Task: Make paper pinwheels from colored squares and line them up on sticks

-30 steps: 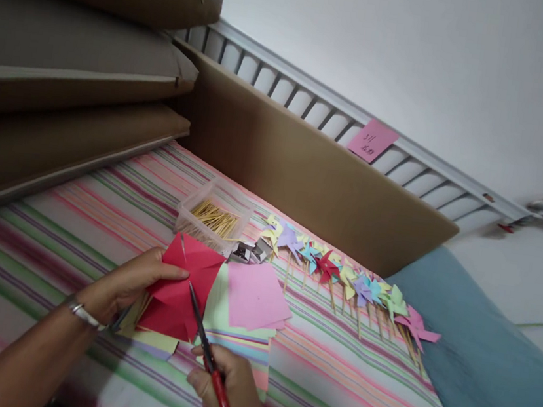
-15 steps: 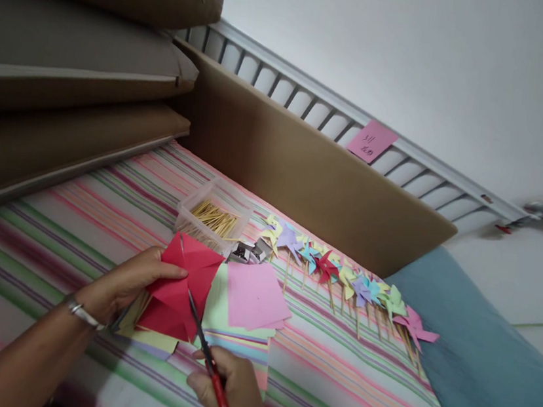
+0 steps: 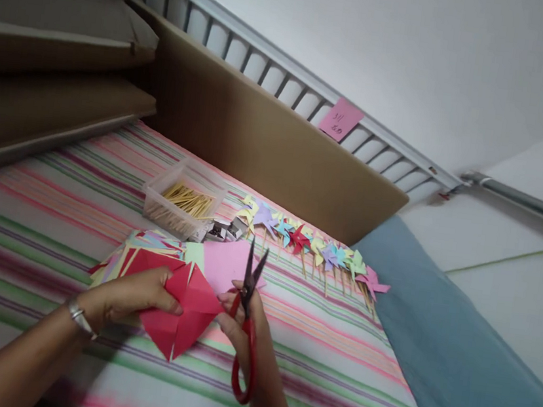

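A square of red paper (image 3: 192, 309) with slits cut in from its corners is pinched at its left part by my left hand (image 3: 149, 294). My right hand (image 3: 243, 329) grips red-handled scissors (image 3: 248, 352), their dark blades parted and pointing up and away. The fingertips of that hand also touch the right corner of the red square. Beneath and behind lie a stack of cut coloured papers (image 3: 141, 240) and a pink sheet (image 3: 227, 264) on top of pale green ones.
A clear plastic box (image 3: 152, 205) of thin wooden sticks stands behind the papers, beside small metal-and-black items (image 3: 226, 229). Several paper pinwheels (image 3: 299, 239) on sticks lie in a row before a brown board (image 3: 260, 136). Stacked cushions (image 3: 61, 59) rise at left.
The scissors have come out of the red paper and swung upright in my right hand. The red square has turned, and my right fingers now reach its corner. The view has shifted right.
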A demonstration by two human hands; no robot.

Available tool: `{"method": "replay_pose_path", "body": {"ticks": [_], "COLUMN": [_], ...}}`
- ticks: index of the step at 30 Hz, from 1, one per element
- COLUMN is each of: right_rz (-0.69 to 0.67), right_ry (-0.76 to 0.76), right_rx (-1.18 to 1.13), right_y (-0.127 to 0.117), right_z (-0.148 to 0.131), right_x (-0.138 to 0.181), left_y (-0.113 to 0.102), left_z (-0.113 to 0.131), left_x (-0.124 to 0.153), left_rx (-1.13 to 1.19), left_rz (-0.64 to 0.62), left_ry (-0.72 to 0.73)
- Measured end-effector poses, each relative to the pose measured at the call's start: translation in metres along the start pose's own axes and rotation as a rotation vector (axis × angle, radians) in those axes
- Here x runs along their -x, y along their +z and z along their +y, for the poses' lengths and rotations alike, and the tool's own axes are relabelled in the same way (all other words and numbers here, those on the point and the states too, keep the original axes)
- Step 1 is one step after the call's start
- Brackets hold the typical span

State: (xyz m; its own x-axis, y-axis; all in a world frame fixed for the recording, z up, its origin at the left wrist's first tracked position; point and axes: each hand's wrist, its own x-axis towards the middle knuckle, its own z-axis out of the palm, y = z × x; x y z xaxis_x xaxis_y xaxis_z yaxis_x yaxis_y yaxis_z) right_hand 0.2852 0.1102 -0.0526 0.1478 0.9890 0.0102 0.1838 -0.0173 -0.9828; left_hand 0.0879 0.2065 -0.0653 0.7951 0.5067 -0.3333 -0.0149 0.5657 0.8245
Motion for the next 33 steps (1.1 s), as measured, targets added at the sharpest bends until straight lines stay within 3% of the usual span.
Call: {"method": "replay_pose_path", "body": {"ticks": [3, 6, 13, 16, 19, 25, 29, 33], "right_rz": [-0.004, 0.087, 0.390, 0.428, 0.450, 0.250, -0.007, -0.214], "right_ry": [0.051, 0.077, -0.023, -0.024, -0.017, 0.067, 0.214, 0.339], "right_rx": [0.031, 0.003, -0.318, -0.317, -0.218, -0.174, 0.001, 0.153], "right_y": [0.011, 0.014, 0.022, 0.034, 0.045, 0.051, 0.049, 0.052], "right_z": [-0.003, -0.007, 0.007, 0.015, 0.016, 0.018, 0.023, 0.016], "right_x": [-0.001, 0.001, -0.004, -0.007, -0.007, -0.007, 0.000, 0.013], "left_y": [0.012, 0.015, 0.029, 0.042, 0.043, 0.000, -0.028, -0.036], "left_z": [-0.001, 0.001, -0.013, -0.019, -0.020, -0.001, 0.018, 0.028], "left_x": [-0.004, -0.004, -0.016, -0.019, -0.018, -0.006, 0.008, 0.020], "left_rx": [-0.040, -0.001, 0.352, 0.367, 0.342, 0.153, 0.145, 0.087], "left_rz": [-0.072, -0.076, 0.128, 0.162, 0.282, 0.495, 0.487, 0.474], "left_ry": [-0.029, -0.016, 0.204, 0.254, 0.273, 0.239, 0.308, 0.270]}}
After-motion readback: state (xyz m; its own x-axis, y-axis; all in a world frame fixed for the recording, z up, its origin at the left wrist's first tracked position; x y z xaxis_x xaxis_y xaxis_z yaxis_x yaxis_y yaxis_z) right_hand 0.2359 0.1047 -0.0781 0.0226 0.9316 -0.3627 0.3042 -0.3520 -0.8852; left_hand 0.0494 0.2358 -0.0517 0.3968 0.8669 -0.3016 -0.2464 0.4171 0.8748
